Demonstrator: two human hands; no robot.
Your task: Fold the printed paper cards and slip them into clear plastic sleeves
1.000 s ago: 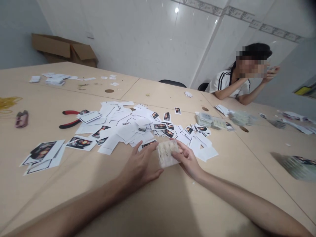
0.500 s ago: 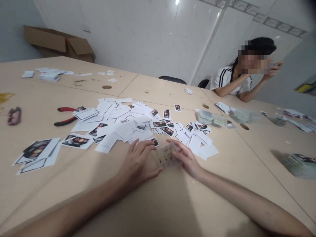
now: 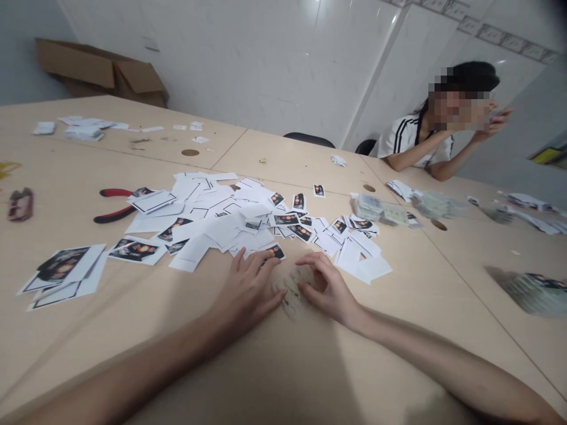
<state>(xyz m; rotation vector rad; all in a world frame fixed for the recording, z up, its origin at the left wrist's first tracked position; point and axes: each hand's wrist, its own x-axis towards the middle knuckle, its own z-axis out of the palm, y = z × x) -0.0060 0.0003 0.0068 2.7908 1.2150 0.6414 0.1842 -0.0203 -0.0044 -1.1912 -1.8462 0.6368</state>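
Observation:
A small clear plastic case (image 3: pixel 290 290) with little dark and yellowish items inside sits low over the table between my hands, smeared by motion. My left hand (image 3: pixel 250 286) grips its left side, the thumb at the near edge and the fingers curved over the far corner. On the other side, my right hand (image 3: pixel 331 290) has its thumb on the case and its fingers bent around the far right. Just beyond the hands lies a spread of white paper cards (image 3: pixel 225 218), some with dark printed pictures.
Red-and-black handled pliers (image 3: pixel 116 206) lie left of the cards, near a pinkish object (image 3: pixel 20 205). Stacked clear cases (image 3: pixel 368 206) stand to the right, with more cases (image 3: pixel 534 292) at the far right. A co-worker (image 3: pixel 420 139) sits across the table; a cardboard box (image 3: pixel 84 65) is behind.
The case has shifted slightly left and turned between my hands. My right hand has moved left, its fingers more bent. The view has also swung a little.

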